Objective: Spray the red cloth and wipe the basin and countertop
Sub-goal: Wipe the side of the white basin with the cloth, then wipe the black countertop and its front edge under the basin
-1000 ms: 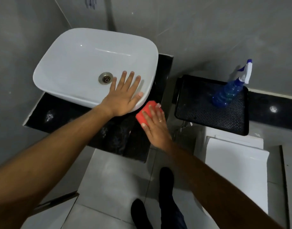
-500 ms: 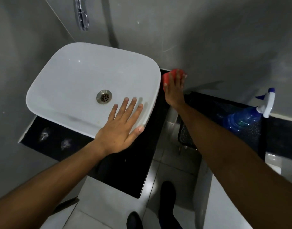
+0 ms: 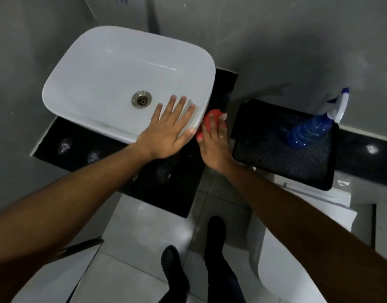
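Note:
A white basin sits on a black countertop. My left hand lies flat with fingers spread on the basin's near right rim. My right hand presses the red cloth onto the countertop strip right of the basin, close to the basin's side. Most of the cloth is hidden under my fingers. A blue spray bottle with a white and blue trigger stands on a black tray to the right.
A drain sits in the basin's middle. Grey walls close in behind and on the left. A white toilet is under my right forearm. My dark shoes stand on the pale floor tiles below.
My right hand slid the red cloth from the back wall corner toward me along the strip beside the basin. My left hand stayed on the rim.

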The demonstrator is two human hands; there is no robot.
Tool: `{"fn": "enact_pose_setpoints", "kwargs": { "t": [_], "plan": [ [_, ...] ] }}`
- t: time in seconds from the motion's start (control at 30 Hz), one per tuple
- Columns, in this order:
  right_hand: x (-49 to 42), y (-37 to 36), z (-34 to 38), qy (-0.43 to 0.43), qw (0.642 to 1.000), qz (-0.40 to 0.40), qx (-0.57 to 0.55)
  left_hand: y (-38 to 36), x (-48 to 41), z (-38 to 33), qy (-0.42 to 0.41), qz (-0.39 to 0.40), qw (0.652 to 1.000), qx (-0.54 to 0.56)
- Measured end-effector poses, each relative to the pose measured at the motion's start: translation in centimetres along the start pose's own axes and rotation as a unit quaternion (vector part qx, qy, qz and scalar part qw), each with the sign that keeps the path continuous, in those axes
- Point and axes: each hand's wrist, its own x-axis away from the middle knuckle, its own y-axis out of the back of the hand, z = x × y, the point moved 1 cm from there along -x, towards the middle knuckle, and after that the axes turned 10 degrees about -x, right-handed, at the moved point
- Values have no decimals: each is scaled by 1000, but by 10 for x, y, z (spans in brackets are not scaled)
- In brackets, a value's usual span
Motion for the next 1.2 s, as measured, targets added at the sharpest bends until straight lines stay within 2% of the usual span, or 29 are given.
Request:
{"fn": "enact_pose_setpoints", "kwargs": {
  "t": [0.3, 0.47, 0.6, 0.67, 0.73, 0.8, 0.87, 0.9, 0.97, 1.03, 1.07, 1.2],
  "plan": [
    [118, -38, 78, 67, 992, 62, 91, 0, 0, 2, -3, -10, 1000, 5],
    [141, -55, 108, 43, 988, 65, 135, -1, -1, 1, -2, -24, 1000, -7],
    [144, -62, 127, -13, 990, 59, 126, 3, 1, 0, 4, -42, 999, -18],
    [142, -56, 131, -19, 994, 63, 87, 8, 8, -4, 13, -85, 996, -27],
    [136, -36, 122, -10, 998, 44, 44, 10, 26, -9, 44, -169, 985, -13],
    [123, -7, 99, 1, 999, -9, 38, 6, 56, -19, 63, -274, 960, 5],
    [100, 26, 72, 12, 997, -66, 45, -7, 86, -41, 56, -305, 951, 21],
    [85, 41, 62, 20, 994, -92, 47, -17, 99, -55, 65, -283, 956, 23],
    [52, 69, 53, 49, 988, -137, 55, -41, 114, -89, 155, -187, 970, 20],
    [21, 89, 57, 106, 979, -164, 58, -64, 117, -123, 268, -65, 960, 51],
    [9, 94, 63, 136, 975, -169, 54, -74, 114, -136, 299, -30, 951, 65],
    [-24, 96, 92, 211, 966, -144, 39, -100, 91, -153, 338, 12, 936, 99]
  ]
}}
